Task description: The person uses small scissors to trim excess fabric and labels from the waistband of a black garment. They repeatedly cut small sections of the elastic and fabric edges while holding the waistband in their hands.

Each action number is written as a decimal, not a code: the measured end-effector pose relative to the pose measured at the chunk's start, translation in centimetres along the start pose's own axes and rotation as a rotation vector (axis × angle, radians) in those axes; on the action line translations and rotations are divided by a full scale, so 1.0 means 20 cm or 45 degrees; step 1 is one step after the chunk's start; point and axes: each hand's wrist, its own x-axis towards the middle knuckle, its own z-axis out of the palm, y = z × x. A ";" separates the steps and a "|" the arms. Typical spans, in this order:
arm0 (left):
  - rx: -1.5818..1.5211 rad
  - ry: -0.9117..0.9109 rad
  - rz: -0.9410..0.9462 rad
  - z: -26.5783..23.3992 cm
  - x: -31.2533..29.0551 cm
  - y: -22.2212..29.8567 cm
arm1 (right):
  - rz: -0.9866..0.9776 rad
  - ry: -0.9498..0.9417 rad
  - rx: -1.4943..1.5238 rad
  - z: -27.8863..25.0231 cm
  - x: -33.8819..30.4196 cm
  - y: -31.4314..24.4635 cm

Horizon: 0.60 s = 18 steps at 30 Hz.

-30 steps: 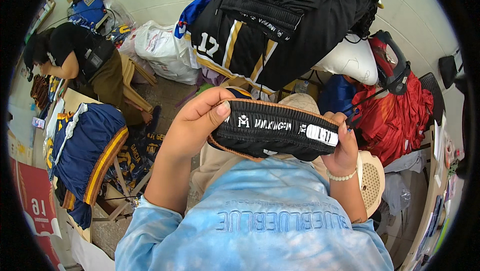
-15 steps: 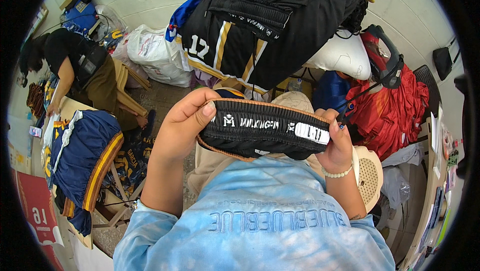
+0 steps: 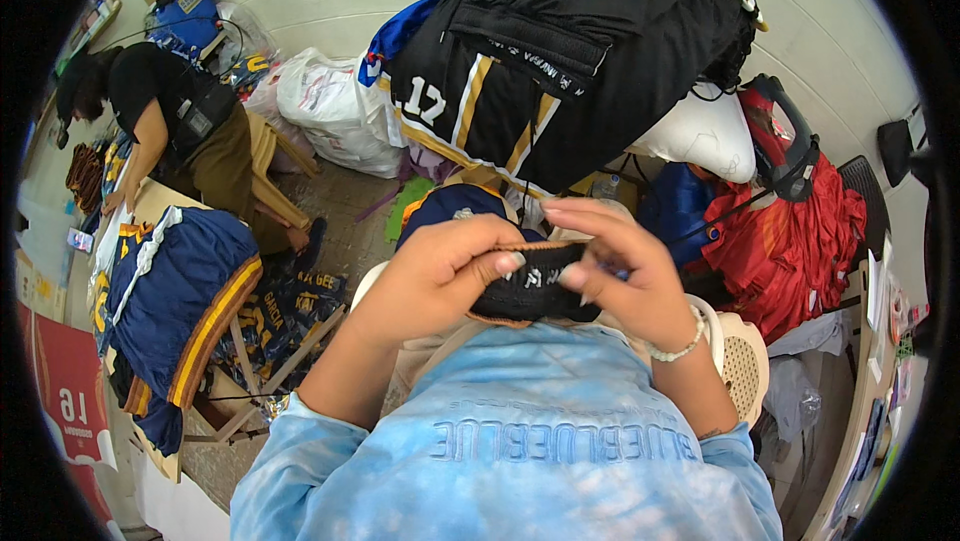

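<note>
A black elastic waistband (image 3: 543, 276) with white lettering and a brown edge is bunched in front of my body. Navy cloth with gold trim (image 3: 450, 209) shows just beyond it, over my lap; I cannot tell whether both are one garment. My left hand (image 3: 440, 266) pinches the waistband's left part, thumb on its near face. At its right end is my right hand (image 3: 635, 261), index finger stretched out and fingers apart, slightly blurred. Its thumb is close to the waistband's face; whether it touches is unclear.
Black sportswear (image 3: 560, 51) is heaped ahead. Red garments (image 3: 790, 251) lie at the right beside a seat. Navy shorts (image 3: 180, 291) hang over a wooden stand at the left, where a person (image 3: 190, 131) in black bends over a table. White plastic bags (image 3: 335, 111) stand behind.
The waistband was stretched wide between both hands; now it is gathered shorter. My hands have drawn together, and the right one has loosened its pinch and spread its fingers.
</note>
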 end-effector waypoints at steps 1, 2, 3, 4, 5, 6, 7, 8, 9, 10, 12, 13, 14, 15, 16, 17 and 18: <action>0.070 -0.019 0.072 0.01 0.00 0.00 | 0.106 -0.112 0.111 0.02 0.01 -0.01; 0.087 0.008 0.084 0.01 0.00 0.01 | 0.110 -0.155 0.047 0.04 0.02 -0.02; 0.096 0.034 0.089 0.02 0.01 0.01 | 0.206 -0.137 0.101 0.04 0.03 -0.03; 0.105 0.062 0.095 0.02 0.01 0.00 | 0.373 -0.130 0.136 0.04 0.03 -0.04; 0.052 0.048 0.003 0.03 0.01 -0.01 | 0.320 -0.082 0.259 0.02 0.02 -0.06; 0.289 0.044 0.012 0.03 0.03 -0.03 | 0.333 -0.020 0.367 0.01 0.00 -0.07; 0.510 0.043 0.048 0.03 0.04 -0.05 | 0.331 0.044 0.472 -0.01 -0.02 -0.08; 0.732 0.053 0.082 0.03 0.06 -0.07 | 0.272 0.155 0.615 -0.02 -0.03 -0.09; 0.592 0.125 -0.012 0.03 0.07 -0.09 | 0.157 0.208 0.723 -0.04 -0.04 -0.09; 0.373 0.156 0.014 0.03 0.07 -0.10 | 0.036 0.263 0.829 -0.06 -0.05 -0.09; -0.039 0.118 -0.144 0.01 0.06 -0.12 | 0.004 0.482 1.009 -0.09 -0.04 -0.08; -0.490 0.060 -0.166 -0.01 0.04 -0.11 | -0.008 0.518 0.999 -0.10 -0.04 -0.07; -0.795 0.058 -0.045 -0.04 0.02 -0.11 | 0.012 0.548 1.017 -0.11 -0.03 -0.07; -0.909 0.169 -0.117 -0.05 -0.01 -0.10 | 0.051 0.496 0.927 -0.11 -0.03 -0.06; -1.034 0.274 -0.145 -0.07 -0.03 -0.09 | 0.113 0.457 0.847 -0.11 -0.03 -0.05; -1.012 0.298 -0.147 -0.09 -0.05 -0.08 | 0.121 0.421 0.779 -0.12 -0.04 -0.05; -0.996 0.317 -0.146 -0.11 -0.06 -0.08 | 0.204 0.405 0.738 -0.10 -0.04 -0.04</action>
